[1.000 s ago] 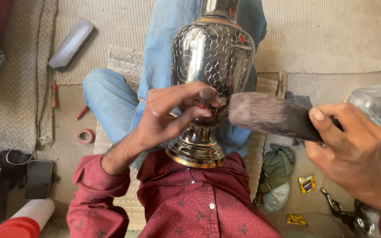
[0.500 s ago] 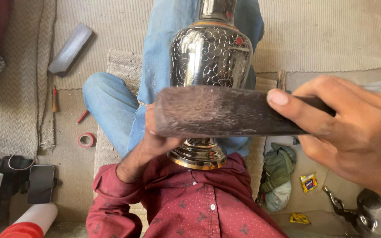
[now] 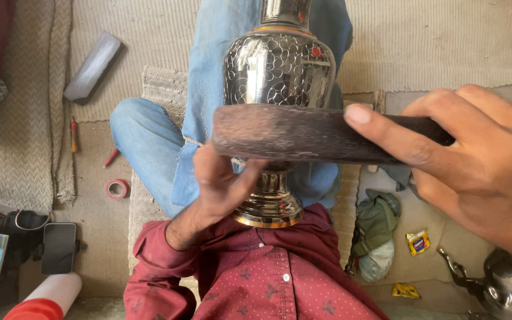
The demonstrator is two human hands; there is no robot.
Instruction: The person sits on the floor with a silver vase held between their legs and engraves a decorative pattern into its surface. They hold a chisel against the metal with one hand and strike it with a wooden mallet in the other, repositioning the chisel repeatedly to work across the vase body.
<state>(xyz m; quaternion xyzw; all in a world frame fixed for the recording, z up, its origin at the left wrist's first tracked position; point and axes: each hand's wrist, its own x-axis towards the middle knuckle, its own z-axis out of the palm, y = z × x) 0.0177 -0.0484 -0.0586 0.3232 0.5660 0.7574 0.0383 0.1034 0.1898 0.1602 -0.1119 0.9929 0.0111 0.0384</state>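
A shiny engraved metal vase (image 3: 280, 71) lies along my lap with its round foot (image 3: 268, 207) against my red shirt. My left hand (image 3: 220, 184) grips the vase at its narrow stem, just under the body. My right hand (image 3: 475, 160) holds a dark wooden block (image 3: 303, 133) by its right end. The block lies crosswise over the lower body of the vase and hides part of it, right above my left fingers.
A grey flat bar (image 3: 93, 66) lies on the woven mat (image 3: 445, 41) at upper left, with a red tape roll (image 3: 117, 188) and a phone (image 3: 59, 248) below it. A green cloth bundle (image 3: 374, 225), small yellow packets (image 3: 417, 242) and another metal vessel (image 3: 505, 284) sit at right.
My right hand has carried the wooden block leftward, from beside the vase to across its lower body. My left hand has stayed on the stem.
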